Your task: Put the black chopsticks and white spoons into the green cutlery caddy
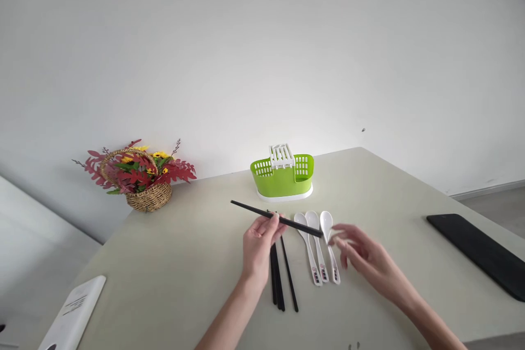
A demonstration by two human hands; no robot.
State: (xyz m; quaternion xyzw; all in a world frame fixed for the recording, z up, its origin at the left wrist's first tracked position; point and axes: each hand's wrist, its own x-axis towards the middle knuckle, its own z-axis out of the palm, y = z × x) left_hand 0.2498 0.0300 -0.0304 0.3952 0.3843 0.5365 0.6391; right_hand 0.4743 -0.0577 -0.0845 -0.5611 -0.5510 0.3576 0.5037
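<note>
Left hand (260, 243), just below frame centre, was closed in a pinch on a black chopstick (294, 223), hence nearer it; right hand (363, 254), lower right, was half open, holding nothing. The chopstick's long axis sloped down rightward, thick end towards the right hand

Dark printed labels (324, 273) with touches of red mark the handle ends of three white spoons (319, 251), though we find the characters too small to make out. At lower left, we see several short lines of grey print (75, 303) running across a white device (77, 315), too fine and slanted for us to decipher. Nowhere in view can we read a word, number or brand.
</note>
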